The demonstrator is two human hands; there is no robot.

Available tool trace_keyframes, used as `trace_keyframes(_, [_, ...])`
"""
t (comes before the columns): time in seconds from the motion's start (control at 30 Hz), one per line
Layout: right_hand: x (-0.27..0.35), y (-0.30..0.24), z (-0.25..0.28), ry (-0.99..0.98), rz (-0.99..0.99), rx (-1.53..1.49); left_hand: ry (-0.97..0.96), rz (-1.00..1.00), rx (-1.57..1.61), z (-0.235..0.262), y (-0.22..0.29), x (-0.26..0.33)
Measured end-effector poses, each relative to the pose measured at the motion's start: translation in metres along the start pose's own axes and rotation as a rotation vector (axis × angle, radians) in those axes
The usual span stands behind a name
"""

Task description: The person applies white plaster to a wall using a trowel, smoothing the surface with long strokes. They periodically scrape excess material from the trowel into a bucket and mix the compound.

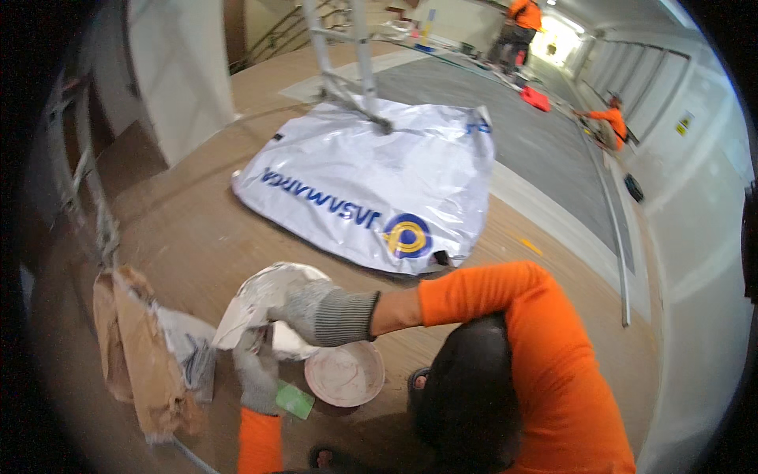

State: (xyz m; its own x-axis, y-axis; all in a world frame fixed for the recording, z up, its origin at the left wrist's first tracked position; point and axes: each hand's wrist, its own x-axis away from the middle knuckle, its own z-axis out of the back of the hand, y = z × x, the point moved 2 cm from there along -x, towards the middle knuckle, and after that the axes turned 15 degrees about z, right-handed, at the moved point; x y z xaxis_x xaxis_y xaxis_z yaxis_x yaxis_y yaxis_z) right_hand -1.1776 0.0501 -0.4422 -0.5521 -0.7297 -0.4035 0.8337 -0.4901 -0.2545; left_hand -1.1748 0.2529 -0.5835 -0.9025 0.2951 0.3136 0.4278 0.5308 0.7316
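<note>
My left hand (257, 373), in a grey knitted glove, is closed in front of a white, powder-smeared container or bag (264, 288). Something small and dark shows at its fingertips, too unclear to name. From the right, my right hand (308, 313) reaches across in a matching glove, against the white thing's side, its fingers partly hidden. Just below stands a round pinkish bowl (345, 374) with whitish residue inside. A flat green piece (294, 400) lies on the floor beside my left wrist.
Brown paper sacks (134, 355) stand at left, near a ladder (87, 182). Ahead, a white printed sheet (371, 170) lies under another ladder's feet (355, 103). A long metal strip (612, 229) runs along the right wall. Co-workers in orange (608, 126) are farther off.
</note>
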Motion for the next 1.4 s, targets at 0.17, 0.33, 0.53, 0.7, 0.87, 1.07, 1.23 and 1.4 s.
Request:
trace_keyframes(0.17, [-0.003,-0.013,-0.005,-0.098,-0.024,-0.144,0.033,-0.485,-0.892,-0.021,0.016,0.026])
trace_keyframes(0.33, [-0.025,-0.033,0.022,-0.546,-0.24,0.043,0.035,0.006,0.151,-0.027,-0.007,-0.01])
trace_keyframes(0.53, [0.013,-0.013,0.036,-0.197,-0.086,0.019,-0.105,-0.08,-0.048,-0.065,0.006,-0.008])
trace_keyframes(0.7, [0.007,-0.029,0.049,-0.302,-0.212,-0.053,-0.032,0.077,0.13,-0.043,-0.009,-0.018])
trace_keyframes(0.87, [0.002,-0.028,0.033,-0.31,-0.169,0.014,0.021,0.141,0.216,-0.039,-0.005,-0.008])
trace_keyframes(1.07, [0.0,-0.029,0.026,-0.367,-0.185,0.067,0.08,0.17,0.221,-0.039,-0.006,-0.006])
trace_keyframes(1.23, [0.004,-0.021,0.009,-0.298,-0.134,0.087,0.068,0.194,0.206,-0.04,-0.007,-0.007])
trace_keyframes(1.4, [0.006,-0.018,0.003,-0.311,-0.162,0.055,0.074,0.217,0.224,-0.043,-0.011,-0.007])
